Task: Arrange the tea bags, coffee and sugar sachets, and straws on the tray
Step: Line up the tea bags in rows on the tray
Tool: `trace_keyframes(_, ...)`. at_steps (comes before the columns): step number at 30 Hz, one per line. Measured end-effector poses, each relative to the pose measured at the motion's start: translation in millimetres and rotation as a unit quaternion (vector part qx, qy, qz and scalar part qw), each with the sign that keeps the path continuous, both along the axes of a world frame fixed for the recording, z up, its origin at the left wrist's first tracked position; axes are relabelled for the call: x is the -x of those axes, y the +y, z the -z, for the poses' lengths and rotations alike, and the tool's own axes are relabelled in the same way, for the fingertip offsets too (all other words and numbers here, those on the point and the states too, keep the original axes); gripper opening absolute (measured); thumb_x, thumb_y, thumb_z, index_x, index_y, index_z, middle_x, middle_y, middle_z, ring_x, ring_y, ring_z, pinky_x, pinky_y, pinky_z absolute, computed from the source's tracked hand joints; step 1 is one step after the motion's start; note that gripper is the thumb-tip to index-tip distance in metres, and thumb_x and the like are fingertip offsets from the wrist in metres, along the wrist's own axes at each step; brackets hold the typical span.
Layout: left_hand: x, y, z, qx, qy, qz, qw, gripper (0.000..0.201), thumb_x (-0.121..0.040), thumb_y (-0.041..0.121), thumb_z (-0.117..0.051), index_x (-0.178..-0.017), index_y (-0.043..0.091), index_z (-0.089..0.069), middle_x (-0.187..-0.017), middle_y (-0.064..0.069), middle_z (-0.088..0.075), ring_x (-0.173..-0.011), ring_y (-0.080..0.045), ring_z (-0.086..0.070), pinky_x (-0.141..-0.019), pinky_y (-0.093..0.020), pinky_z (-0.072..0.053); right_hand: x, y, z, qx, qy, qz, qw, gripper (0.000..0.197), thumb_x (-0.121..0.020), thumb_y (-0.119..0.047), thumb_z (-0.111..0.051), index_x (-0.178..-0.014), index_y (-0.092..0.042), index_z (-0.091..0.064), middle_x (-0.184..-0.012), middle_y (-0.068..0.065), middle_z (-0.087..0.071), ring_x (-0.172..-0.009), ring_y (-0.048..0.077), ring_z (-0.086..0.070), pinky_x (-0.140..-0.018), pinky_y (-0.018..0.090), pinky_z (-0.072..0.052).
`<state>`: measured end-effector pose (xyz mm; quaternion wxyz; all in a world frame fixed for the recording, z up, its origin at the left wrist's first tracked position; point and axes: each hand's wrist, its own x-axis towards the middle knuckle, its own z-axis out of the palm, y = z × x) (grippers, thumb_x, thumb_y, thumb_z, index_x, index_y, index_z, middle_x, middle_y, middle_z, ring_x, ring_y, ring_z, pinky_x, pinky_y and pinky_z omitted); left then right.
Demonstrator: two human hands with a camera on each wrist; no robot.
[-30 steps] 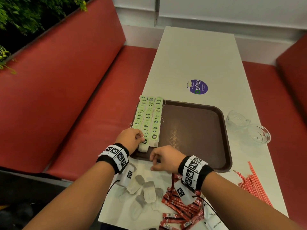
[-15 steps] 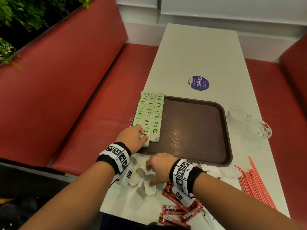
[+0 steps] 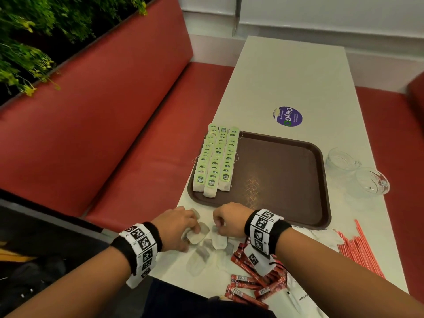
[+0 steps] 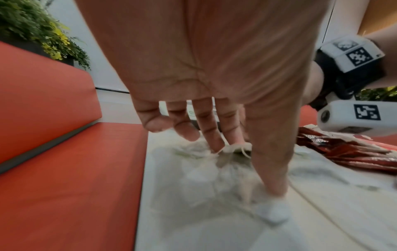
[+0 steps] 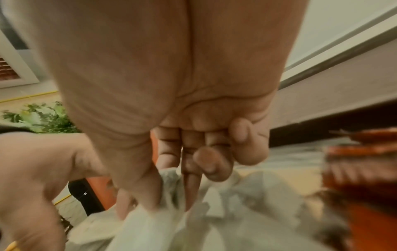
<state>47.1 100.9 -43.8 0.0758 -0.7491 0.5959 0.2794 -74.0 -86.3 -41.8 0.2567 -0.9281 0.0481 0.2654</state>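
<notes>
Reaching into the loose tea bags [image 3: 202,244] scattered on the near end of the white tabletop [image 3: 296,72], both hands work just in front of the brown tray [image 3: 282,177]. The left hand [image 3: 176,228] has its fingers extended downward, fingertips [image 4: 217,147] touching the top of one tea bag while the thumb presses down beside the pile; whether it actually pinches the bag cannot be told. The right hand [image 3: 229,219] pinches the upper edge of a pale tea bag [image 5: 169,191] between thumb and forefinger, its other fingers curled in. On the tray, three neat rows of green-tagged tea bags [image 3: 216,157] run along the left side, and the rest of the tray floor is bare. Red coffee sachets [image 3: 254,281] lie in a heap under and behind the right wrist, with white sugar sachets [image 3: 296,299] at the near edge. Red-striped straws [image 3: 360,249] lie together on the tabletop to the right, off the tray. Two clear glass bowls [image 3: 358,173] sit beside the tray's right rim, and a round purple sticker [image 3: 287,116] lies beyond its far edge.
</notes>
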Motion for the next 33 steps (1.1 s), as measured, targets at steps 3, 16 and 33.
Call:
trace_keyframes(3,1.5,-1.2,0.1,0.023,-0.005,0.005,1.000,0.032,-0.084,0.043,-0.064,-0.114,0.035,-0.065,-0.125,0.013,-0.055,-0.107,-0.017,-0.050,-0.089,-0.035,-0.046,2.0,-4.4,-5.5,-0.030,-0.007,0.040,0.999,0.014,-0.089,-0.018,-0.058,-0.103,-0.020,-0.056,-0.096,0.001,-0.063,-0.086,0.024,-0.059,-0.075,0.035,-0.050)
trace_keyframes(16,-9.2,-37.0,-22.0,0.223,0.072,-0.102,0.967,0.016,-0.096,0.036,-0.061,-0.107,0.030,-0.070,-0.093,0.013,-0.063,-0.085,-0.004,-0.046,-0.080,-0.033,-0.047,4.6,-14.7,-22.4,-0.123,-0.115,0.114,0.979,0.017,-0.091,-0.027,-0.064,-0.101,-0.013,-0.062,-0.094,-0.002,-0.058,-0.090,0.019,-0.056,-0.077,0.031,-0.045)
trace_keyframes(33,-31.3,-104.4,-4.0,0.144,0.080,-0.171,0.971,0.019,-0.100,0.030,-0.056,-0.115,0.023,-0.066,-0.107,-0.001,-0.070,-0.101,-0.022,-0.063,-0.090,-0.035,-0.051,9.4,-39.3,-24.5,-0.102,-0.129,0.252,0.954,0.034,-0.088,0.000,-0.053,-0.107,-0.011,-0.027,-0.078,0.003,-0.048,-0.060,0.014,-0.047,-0.048,0.021,-0.035)
